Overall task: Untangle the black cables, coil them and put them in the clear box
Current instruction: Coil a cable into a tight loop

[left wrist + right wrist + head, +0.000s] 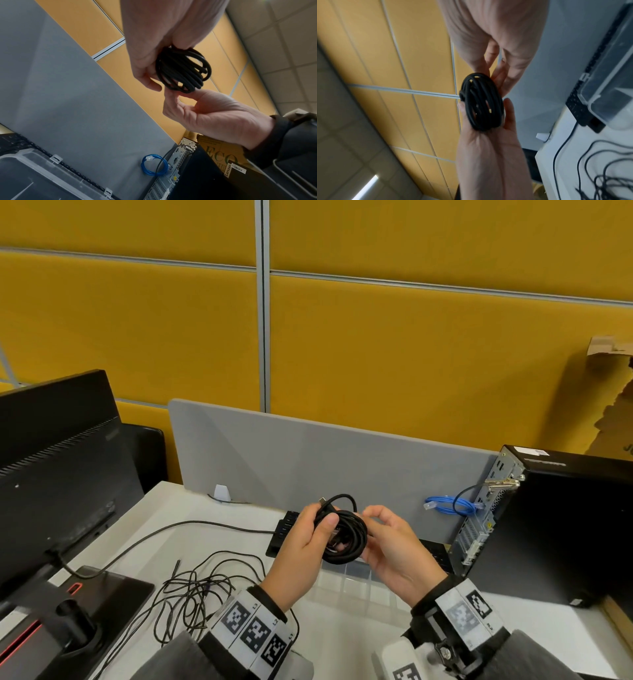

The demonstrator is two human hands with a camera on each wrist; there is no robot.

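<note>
Left hand [301,539] grips one coiled black cable [344,539]; right hand [390,546] relaxed beside it.
White desk [342,628], yellow wall panels [411,354]: one tangled cable heap [195,594], one clear box [34,175].

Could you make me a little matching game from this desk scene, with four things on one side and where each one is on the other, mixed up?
Things:
1. coiled black cable
2. tangled thin black cables
3. blue looped network cable
4. clear plastic box

Places:
A. on the white desk, below the two hands
B. loose on the desk near the left wrist
C. gripped in the left hand, with the right hand beside it
D. beside the back of the black computer tower

Pairs: 1-C, 2-B, 3-D, 4-A
</note>
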